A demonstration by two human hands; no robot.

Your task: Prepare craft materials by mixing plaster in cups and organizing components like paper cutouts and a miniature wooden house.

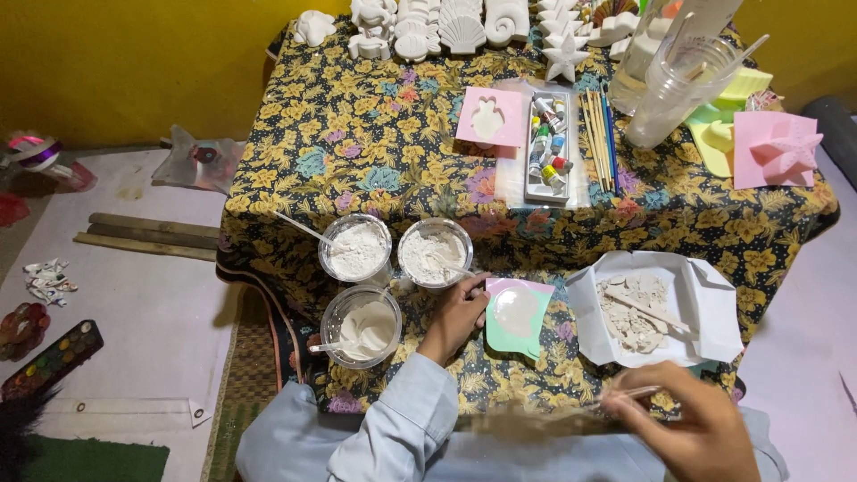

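Note:
My left hand [457, 314] rests on the left edge of a teal and pink mould [518, 312] filled with pale wet plaster, its fingers gripping the rim. My right hand [687, 424] is low at the front right, pinching a thin clear stick [625, 394] that is blurred. Left of the mould stand three clear cups: two with white powder [355, 248] [434, 253] and one with white paste and a spoon [361, 326]. To the right lies a white paper tray [705, 299] with broken plaster bits and a stick.
The low table has a floral cloth [357, 134]. At the back are white plaster shell and star casts [464, 31], a pink mould [491, 116], a paint-tube tray [546, 147], brushes [600, 138], clear cups [669, 89] and more moulds [772, 147]. A paint palette [49, 357] lies on the floor.

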